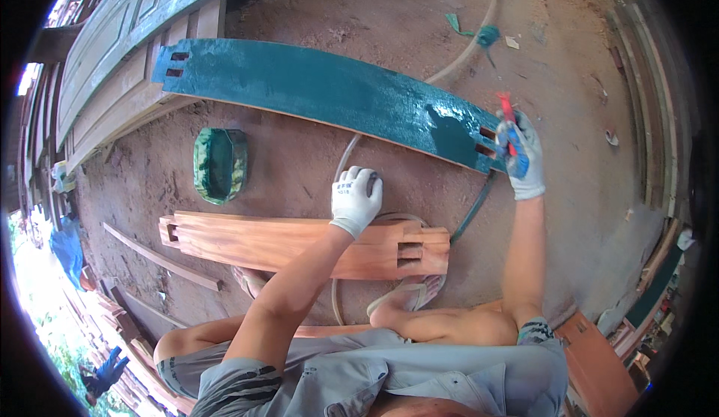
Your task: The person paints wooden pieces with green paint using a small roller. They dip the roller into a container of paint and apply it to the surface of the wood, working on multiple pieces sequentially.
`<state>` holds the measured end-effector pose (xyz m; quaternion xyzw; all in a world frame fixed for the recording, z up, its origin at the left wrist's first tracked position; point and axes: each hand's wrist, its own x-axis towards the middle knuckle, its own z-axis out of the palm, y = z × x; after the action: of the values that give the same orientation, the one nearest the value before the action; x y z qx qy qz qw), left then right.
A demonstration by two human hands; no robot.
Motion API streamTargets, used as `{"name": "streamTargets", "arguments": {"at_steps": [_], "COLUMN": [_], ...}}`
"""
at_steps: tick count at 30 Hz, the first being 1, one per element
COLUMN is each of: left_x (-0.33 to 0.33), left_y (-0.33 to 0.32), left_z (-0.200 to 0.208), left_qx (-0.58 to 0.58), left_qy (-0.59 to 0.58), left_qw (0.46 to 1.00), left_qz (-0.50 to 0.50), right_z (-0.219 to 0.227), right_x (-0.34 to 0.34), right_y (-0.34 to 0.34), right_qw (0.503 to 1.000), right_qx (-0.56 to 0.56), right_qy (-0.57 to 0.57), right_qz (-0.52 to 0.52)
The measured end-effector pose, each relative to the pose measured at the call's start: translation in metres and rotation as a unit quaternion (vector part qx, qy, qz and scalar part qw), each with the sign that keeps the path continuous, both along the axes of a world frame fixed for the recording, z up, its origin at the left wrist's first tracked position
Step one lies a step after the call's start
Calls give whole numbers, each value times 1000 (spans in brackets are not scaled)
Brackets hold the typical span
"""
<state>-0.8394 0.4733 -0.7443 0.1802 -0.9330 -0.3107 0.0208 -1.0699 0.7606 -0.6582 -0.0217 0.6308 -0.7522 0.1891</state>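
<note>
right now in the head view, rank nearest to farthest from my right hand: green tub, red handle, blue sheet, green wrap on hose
1. Red handle, in the right hand.
2. Green wrap, on the hose ahead.
3. Green tub, to the left.
4. Blue sheet, far left.

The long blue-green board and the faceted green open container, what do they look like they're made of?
Long blue-green board: probably wood under glossy, perhaps wet paint; a brownish edge and cut slots suggest it.
Faceted green open container: perhaps plastic, mottled and slightly shiny; its thin-looking walls hint at that, but metal is possible.
</note>
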Motion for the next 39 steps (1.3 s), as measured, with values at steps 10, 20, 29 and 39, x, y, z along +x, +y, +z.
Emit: {"name": "streamTargets", "arguments": {"at_steps": [10, 20, 29, 39], "left_x": [7, 15, 66, 119], "left_y": [2, -47, -100, -224], "left_z": [26, -35, 20, 16], "left_qx": [145, 430, 204, 540], "left_qy": [-33, 88, 96, 167], "left_qw": [988, 856, 949, 580], "left_qz": [38, 274, 218, 586], "right_z": [-20, 1, 92, 182], "right_x": [-12, 27, 109, 161], "right_y": [-4, 38, 62, 30], "right_qw": [999, 997, 986, 957], "right_qx": [-24, 60, 147, 208], "right_qy": [-34, -3, 75, 76], "right_qz": [-24, 38, 31, 187]}}
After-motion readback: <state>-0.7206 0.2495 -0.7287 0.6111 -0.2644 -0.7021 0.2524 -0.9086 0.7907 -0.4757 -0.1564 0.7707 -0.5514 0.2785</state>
